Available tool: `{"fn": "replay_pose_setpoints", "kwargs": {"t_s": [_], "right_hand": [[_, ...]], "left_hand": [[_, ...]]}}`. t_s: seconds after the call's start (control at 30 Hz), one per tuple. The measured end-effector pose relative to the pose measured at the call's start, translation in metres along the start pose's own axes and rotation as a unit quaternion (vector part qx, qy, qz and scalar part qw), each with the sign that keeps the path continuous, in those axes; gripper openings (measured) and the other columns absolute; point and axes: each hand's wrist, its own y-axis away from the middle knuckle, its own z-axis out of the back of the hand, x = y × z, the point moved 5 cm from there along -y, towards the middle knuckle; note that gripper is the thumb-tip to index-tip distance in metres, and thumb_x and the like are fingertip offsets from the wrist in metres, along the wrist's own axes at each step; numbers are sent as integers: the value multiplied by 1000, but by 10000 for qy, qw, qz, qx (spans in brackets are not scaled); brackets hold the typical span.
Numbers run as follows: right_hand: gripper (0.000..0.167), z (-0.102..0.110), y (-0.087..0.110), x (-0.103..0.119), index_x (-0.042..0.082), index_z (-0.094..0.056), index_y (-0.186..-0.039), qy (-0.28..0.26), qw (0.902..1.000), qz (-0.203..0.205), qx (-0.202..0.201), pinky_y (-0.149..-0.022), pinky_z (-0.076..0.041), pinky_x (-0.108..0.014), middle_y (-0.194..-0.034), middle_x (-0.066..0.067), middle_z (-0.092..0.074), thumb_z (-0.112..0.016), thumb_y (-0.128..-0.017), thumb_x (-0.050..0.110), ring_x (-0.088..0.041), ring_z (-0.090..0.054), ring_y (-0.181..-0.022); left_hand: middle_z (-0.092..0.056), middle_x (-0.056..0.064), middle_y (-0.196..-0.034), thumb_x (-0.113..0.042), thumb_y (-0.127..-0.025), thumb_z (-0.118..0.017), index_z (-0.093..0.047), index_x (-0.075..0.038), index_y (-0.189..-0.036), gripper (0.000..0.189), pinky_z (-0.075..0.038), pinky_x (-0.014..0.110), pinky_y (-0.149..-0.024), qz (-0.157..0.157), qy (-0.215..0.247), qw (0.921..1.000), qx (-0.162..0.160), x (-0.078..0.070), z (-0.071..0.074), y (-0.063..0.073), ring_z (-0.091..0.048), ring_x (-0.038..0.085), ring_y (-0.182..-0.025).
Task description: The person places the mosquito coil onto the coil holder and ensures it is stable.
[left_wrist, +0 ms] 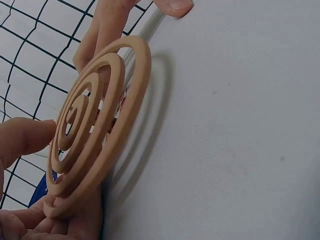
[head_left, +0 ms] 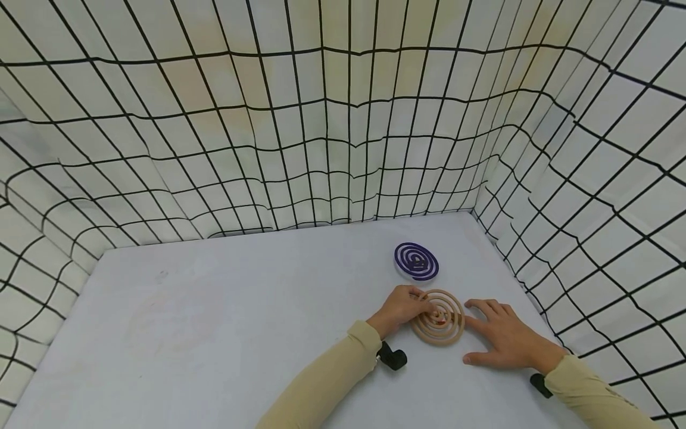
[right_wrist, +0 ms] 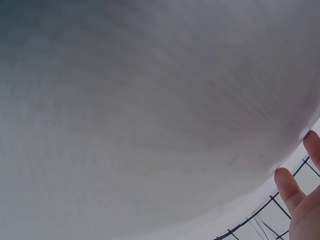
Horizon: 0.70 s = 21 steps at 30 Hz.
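A tan spiral coil [head_left: 438, 341], shaped like a mosquito coil, is held tilted by my left hand [head_left: 403, 308] on its left side. In the left wrist view the thumb [left_wrist: 25, 137] lies against the coil's face near the centre, and the other fingers [left_wrist: 75, 220] curl at its lower edge and behind it. A small red and dark patch shows between the coil's rings. My right hand [head_left: 506, 339] is spread at the coil's right side, with one fingertip right at the rim and the thumb pointing away from the coil. Part of this hand shows in the right wrist view.
A dark purple spiral coil [head_left: 416, 262] lies flat on the white tabletop [head_left: 214, 333], just beyond the tan one. Black wire mesh [head_left: 327, 140] over white sheeting rises along the back and both sides. Each wrist wears a black device.
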Motion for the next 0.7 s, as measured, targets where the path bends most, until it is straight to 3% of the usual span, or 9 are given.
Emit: {"fn": "replay_pose_setpoints", "kwargs": {"t_s": [0.37,0.7], "right_hand": [[78,-2,1,-1,33,-60,-144,25,10000,-20,-31,-102,-44,-62,-147,-7,-52,-63,-82,81,-30,-50,-132],[78,2,0,3,32,-60,-144,18,10000,-11,-8,-101,-45,-63,-146,-8,-53,-65,-82,79,-32,-51,-131]], "left_hand": [[-75,5,-100,-24,-82,-80,-73,-3,-115,39,-53,20,-79,-291,-295,9991,-14,-1,11,3,-63,7,-87],[-77,4,-102,-28,-87,-76,-76,-7,-108,30,-53,22,-82,-369,-657,9967,-302,-6,24,8,-63,7,-89]]}}
